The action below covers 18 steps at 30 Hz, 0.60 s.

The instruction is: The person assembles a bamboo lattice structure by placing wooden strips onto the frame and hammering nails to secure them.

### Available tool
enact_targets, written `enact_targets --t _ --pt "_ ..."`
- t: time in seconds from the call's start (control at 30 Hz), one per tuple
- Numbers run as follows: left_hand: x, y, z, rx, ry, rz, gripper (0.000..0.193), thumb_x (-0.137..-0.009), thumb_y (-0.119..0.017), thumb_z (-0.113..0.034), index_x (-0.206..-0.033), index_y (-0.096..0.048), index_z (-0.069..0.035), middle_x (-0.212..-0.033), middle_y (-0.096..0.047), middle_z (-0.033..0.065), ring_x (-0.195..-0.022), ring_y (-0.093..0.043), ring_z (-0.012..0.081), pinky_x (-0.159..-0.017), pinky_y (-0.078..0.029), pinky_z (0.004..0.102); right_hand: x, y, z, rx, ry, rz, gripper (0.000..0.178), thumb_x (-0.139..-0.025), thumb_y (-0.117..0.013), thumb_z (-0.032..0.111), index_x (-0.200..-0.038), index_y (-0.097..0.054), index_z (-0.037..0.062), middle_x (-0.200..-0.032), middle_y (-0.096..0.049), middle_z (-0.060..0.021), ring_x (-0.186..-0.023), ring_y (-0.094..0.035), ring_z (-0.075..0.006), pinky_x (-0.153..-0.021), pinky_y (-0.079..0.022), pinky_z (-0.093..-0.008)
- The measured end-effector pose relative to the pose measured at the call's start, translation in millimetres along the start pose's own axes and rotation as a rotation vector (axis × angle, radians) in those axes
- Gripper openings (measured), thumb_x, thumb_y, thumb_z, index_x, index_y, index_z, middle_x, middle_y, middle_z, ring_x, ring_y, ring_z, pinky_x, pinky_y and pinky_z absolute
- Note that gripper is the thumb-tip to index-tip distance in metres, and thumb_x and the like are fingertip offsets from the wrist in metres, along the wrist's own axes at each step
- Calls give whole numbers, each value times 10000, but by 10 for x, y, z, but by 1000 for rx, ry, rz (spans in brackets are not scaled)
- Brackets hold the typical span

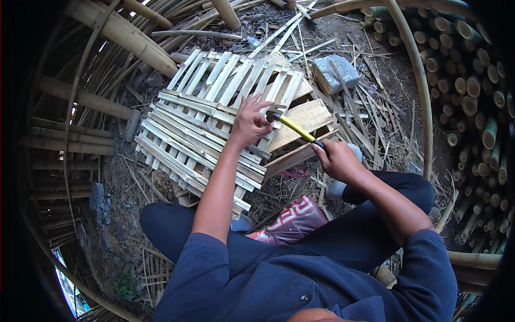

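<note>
My right hand [338, 159] is closed round the dark grip of a hammer [294, 126] with a yellow shaft. The hammer's head is close beside the fingertips of my left hand [249, 123]. Thumb and forefinger of that hand are pinched together, the other fingers raised; whatever they may hold is too small to make out. Beneath both hands lies a panel of split bamboo slats [206, 133], one layer crossing another with gaps between. Under its right part shows a wooden board structure [302, 121], partly hidden by the slats.
A grey stone block [336, 74] lies beyond the boards. Cut bamboo poles [466, 88] are stacked at the right. Bamboo framing [126, 40] stands at the left. A red printed sack [294, 221] lies between my legs. Bamboo scraps [370, 115] litter the ground.
</note>
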State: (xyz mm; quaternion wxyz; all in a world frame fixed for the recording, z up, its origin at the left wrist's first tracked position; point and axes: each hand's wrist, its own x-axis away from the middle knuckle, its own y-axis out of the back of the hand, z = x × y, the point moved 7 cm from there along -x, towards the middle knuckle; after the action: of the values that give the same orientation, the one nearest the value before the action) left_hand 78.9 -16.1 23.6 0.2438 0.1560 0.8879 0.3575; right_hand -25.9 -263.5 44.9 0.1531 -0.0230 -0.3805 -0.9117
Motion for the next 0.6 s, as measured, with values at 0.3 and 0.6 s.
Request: enact_targets --t 0.3,0.6 --pt "-11 6 -8 -4 11 2 261 -754 -870 -197 -587 -693 -105 -1353 -695 155 -1526 -391 341 -1296 18 599 36 -23 9 -15 51 -77 327 -1057 -610 271 -903 -616 -17 -650 -592 -251 -611 -588 -466 -583 -438 -523" --pt "5 17 -4 0 31 -12 303 -774 -862 -215 -567 -664 -119 -1392 -694 29 -1538 -371 333 -1299 15 596 72 -15 74 -21 76 -122 351 -1056 -604 298 -897 -615 -16 -658 -609 -261 -636 -611 -484 -610 -461 -549"
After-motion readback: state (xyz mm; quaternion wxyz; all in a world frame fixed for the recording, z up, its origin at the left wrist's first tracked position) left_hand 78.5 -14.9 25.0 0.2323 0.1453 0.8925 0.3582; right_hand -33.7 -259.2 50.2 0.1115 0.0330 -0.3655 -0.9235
